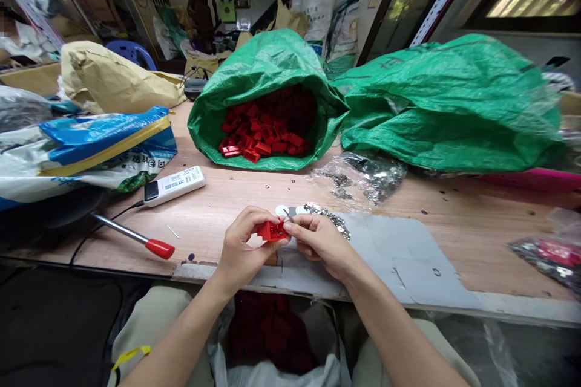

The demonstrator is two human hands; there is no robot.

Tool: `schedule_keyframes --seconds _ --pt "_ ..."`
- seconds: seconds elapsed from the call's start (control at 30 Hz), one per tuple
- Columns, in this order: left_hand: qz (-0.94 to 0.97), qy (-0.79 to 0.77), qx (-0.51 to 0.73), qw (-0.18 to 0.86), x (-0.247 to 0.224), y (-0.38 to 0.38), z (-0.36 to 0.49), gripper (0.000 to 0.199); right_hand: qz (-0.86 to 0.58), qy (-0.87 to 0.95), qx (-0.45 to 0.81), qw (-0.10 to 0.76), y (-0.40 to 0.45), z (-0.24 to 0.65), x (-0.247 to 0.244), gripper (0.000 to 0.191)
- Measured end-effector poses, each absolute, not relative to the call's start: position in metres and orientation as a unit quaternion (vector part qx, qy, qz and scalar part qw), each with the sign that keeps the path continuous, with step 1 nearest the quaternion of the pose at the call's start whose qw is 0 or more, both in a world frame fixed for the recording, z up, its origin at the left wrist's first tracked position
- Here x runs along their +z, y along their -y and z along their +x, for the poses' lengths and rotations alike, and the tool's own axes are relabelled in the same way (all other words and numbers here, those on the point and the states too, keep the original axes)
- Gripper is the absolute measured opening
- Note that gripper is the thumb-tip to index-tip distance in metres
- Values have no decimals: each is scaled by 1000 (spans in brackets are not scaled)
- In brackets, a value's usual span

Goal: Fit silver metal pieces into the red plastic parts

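Note:
My left hand is closed around a small red plastic housing, holding it just above the table's front edge with its hollow side showing. My right hand pinches a thin metal tool whose kind I cannot make out; its fingertips meet the right side of the housing. Small metal pieces lie in a pile just beyond the right hand. White round spots show beside the pile. A grey sheet lies under the work and stretches to the right.
A green woven sack full of red plastic parts gapes toward me. Another green sack lies right of it, behind a clear bag of metal pieces. At left are a white device and a red-tipped lever. More red parts fill a bag below.

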State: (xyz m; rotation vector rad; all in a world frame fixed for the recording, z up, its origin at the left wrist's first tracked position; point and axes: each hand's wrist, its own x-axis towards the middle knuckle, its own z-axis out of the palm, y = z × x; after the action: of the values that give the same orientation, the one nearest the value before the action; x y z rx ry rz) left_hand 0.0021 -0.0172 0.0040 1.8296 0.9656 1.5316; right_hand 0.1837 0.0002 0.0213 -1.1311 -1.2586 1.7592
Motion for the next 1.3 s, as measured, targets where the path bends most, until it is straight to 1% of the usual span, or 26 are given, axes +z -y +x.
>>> schedule_keyframes --seconds 0.2,0.37,0.47,0.63,0.73,0.83,0.93,1.0,1.07,1.2,1.3 --pt "681 -341 581 288 4 20 9 26 -435 485 691 312 -2 189 25 45" --pt "683 -347 577 283 0 21 10 26 -438 466 695 330 2 187 27 46" --pt "683 -347 567 303 1 22 9 28 -443 467 688 336 8 187 28 46" --pt "686 -337 548 341 3 25 10 31 -456 492 671 315 16 196 28 41" --pt "689 -348 527 356 2 27 11 32 -470 543 632 290 20 209 30 36" --pt "715 -373 456 377 1 28 11 29 -506 607 553 264 25 230 35 31" --pt "746 -392 400 359 0 28 10 29 -527 650 499 225 32 251 41 25" --pt "760 -396 387 339 -1 27 10 32 -515 679 490 182 37 257 42 20" --pt "771 -394 375 331 -1 26 10 32 -503 705 474 160 40 256 41 18" --pt "777 -385 358 347 -2 26 10 32 -504 743 407 167 42 242 33 18" --pt "773 -383 354 362 -2 27 10 32 -501 758 373 187 41 238 28 14"
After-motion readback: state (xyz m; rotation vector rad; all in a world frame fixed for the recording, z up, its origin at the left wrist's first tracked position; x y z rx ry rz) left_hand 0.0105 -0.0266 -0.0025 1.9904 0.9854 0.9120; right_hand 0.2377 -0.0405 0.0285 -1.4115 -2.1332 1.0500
